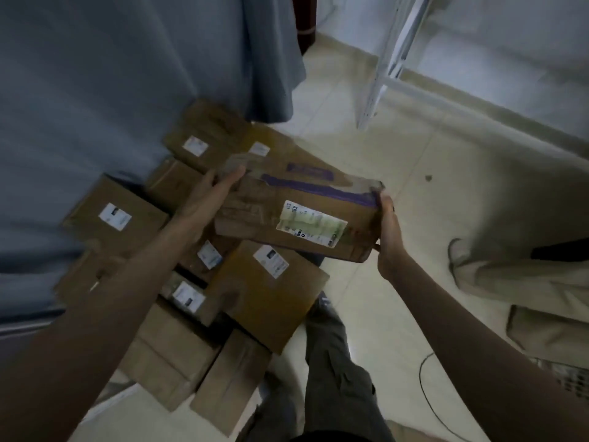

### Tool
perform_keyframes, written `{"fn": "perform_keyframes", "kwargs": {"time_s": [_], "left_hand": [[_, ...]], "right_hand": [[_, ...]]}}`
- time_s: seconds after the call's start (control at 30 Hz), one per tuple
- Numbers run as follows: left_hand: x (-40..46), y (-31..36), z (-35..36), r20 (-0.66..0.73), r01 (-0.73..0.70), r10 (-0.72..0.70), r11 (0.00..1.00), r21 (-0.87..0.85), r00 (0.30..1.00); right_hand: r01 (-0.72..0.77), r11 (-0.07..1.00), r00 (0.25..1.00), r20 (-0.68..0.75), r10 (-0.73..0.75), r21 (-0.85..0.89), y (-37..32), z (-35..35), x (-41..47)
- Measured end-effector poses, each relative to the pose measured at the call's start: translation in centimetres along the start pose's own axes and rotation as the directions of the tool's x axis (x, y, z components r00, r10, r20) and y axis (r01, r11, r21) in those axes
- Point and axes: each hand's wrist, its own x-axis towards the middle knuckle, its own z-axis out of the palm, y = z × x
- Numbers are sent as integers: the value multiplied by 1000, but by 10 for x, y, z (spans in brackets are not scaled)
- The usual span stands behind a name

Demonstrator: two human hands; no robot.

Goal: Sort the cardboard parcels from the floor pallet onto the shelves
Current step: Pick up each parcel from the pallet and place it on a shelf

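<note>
Both hands clamp one parcel (pixel 296 215) above the pile (pixel 204 282): the left hand (pixel 207 199) on its 10 o'clock end, the right hand (pixel 390 237) on its 4 o'clock end, long axis running between them, label up. Beyond lie pale floor tiles (pixel 398 161), a grey curtain (pixel 127 74) at 11 o'clock and a white rack (pixel 382 74) at 1 o'clock.

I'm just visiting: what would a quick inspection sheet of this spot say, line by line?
Surface: pale tiled floor, bare to the right.
Job's things: held parcel with purple tape and a label; parcel pile below it.
Clutter: dark speck on the floor.
Grippers: left hand and right hand clasp the held parcel's ends.
Cables: thin black cable on the floor, lower right.
Surroundings: white shelf frame, grey curtain.
</note>
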Motion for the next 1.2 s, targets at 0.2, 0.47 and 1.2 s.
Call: {"fn": "perform_keyframes", "kwargs": {"time_s": [0.2, 0.47, 1.2], "left_hand": [[106, -38, 74, 115, 145, -161, 980, 136, 980], [236, -149, 148, 152, 136, -183, 952, 273, 971], [354, -310, 132, 59, 80, -157, 750, 657, 986]], "right_hand": [[-203, 978, 974, -87, 207, 52, 63, -16, 112], [-387, 909, 900, -154, 409, 152, 181, -23, 215], [-538, 809, 843, -134, 521, -238, 300, 62, 301]]}}
